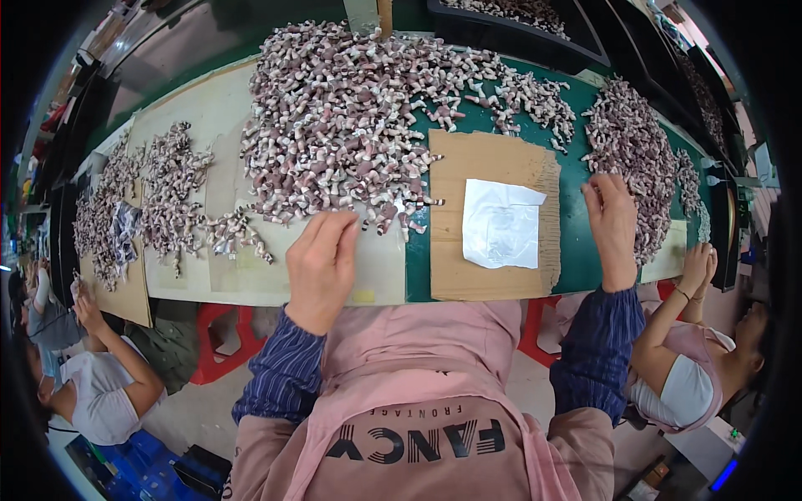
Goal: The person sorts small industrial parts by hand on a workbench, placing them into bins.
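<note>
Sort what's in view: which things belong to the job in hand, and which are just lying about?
Probably the job:
central heap of small mauve-and-white pieces, by the left hand
white sheet
torn-edged cardboard beneath it

Probably lying about:
red plastic stool
blue plastic container

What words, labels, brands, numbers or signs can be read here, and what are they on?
Large dark lettering, upside down, on the pink garment: legible, but I won't copy wording.
Smaller dark line above it: likewise.
White sheet: nothing readable.
Heap of small pieces: any marks are too small.
</note>
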Action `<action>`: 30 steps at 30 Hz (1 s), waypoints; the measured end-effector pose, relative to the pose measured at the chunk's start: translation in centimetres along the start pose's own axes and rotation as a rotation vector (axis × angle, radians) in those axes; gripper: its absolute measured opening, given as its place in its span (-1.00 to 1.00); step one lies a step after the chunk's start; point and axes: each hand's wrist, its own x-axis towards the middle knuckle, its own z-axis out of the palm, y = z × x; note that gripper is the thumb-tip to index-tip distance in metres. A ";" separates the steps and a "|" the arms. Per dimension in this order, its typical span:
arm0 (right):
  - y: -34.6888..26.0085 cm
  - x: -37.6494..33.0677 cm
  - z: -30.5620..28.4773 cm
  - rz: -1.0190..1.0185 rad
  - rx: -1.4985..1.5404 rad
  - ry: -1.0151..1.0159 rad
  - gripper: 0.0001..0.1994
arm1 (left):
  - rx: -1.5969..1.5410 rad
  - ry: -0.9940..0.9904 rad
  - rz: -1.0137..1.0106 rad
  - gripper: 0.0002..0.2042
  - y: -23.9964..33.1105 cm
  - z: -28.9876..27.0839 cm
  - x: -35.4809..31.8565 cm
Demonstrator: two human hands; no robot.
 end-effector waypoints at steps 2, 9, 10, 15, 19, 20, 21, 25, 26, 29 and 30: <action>-0.1 -1.2 -0.4 0.028 -0.069 -0.096 -0.86 | 0.000 -0.057 -0.018 -0.88 1.3 0.5 1.1; -0.3 -3.9 2.1 0.111 0.002 -0.086 -0.79 | 0.140 -0.097 0.077 -0.82 0.3 2.2 1.0; -0.1 -4.0 2.6 0.114 0.006 -0.083 -0.79 | 0.144 -0.099 0.081 -0.82 0.3 2.1 1.0; 0.9 -4.1 3.5 0.121 0.162 0.109 -0.82 | -0.356 -0.056 -0.182 -0.88 -1.1 1.8 0.4; 0.7 -4.4 3.2 0.570 0.623 0.028 -0.82 | -0.788 -0.139 -0.468 -0.91 -0.4 0.2 1.1; 0.9 -4.7 3.2 0.570 0.624 0.027 -0.82 | -0.787 -0.138 -0.470 -0.91 -0.5 0.0 1.0; 1.2 -5.1 3.5 0.524 0.620 0.060 -0.83 | -0.630 -0.095 -0.404 -0.91 -0.7 -0.1 0.6; 0.8 -6.5 3.3 0.405 0.590 0.100 -0.79 | 0.002 -0.188 -0.020 -0.85 0.0 -1.8 -2.0; 0.5 -6.6 3.0 0.403 0.599 0.088 -0.79 | 0.012 -0.187 -0.032 -0.85 -0.4 -1.6 -2.9; -0.3 -6.9 2.1 0.676 0.963 0.048 -0.74 | 0.168 -0.189 0.110 -0.79 -0.7 -0.5 -4.8; -0.4 -7.1 2.1 0.679 0.965 0.042 -0.74 | 0.171 -0.192 0.105 -0.79 -0.5 -0.7 -5.1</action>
